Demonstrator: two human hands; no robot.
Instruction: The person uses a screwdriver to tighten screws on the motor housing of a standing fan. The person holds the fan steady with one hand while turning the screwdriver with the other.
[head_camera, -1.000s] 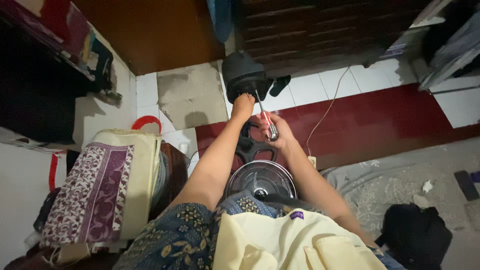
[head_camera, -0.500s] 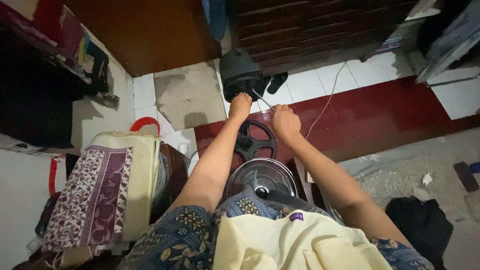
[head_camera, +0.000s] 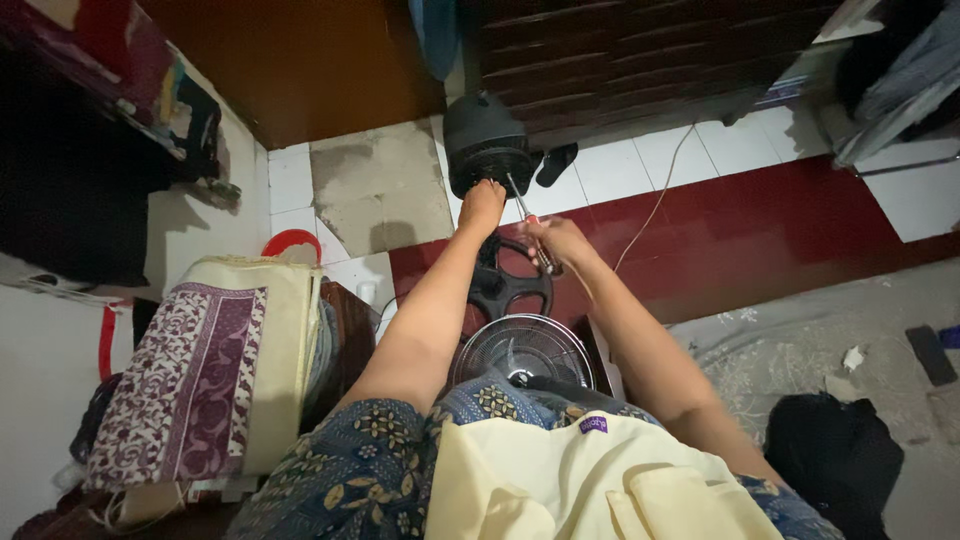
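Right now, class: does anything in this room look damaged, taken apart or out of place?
Yes. A fan lies in pieces: its motor housing on the floor, the wire grille off near the knees. Beside it, one floor patch is bare grey where tiles are missing.

A floor seen from above, part white tile (head_camera: 300, 190) and part dark red tile (head_camera: 760, 230), with a bare grey cement patch (head_camera: 375, 185) among the white tiles and a rough grey area (head_camera: 800, 340) at the right. On it lie a black fan motor housing (head_camera: 485, 145), a black spoked ring (head_camera: 510, 280), a round wire fan guard (head_camera: 520, 350), a thin white cord (head_camera: 655, 195), a black bundle (head_camera: 835, 455), possibly cloth, and a folded purple-patterned mat (head_camera: 200, 370).
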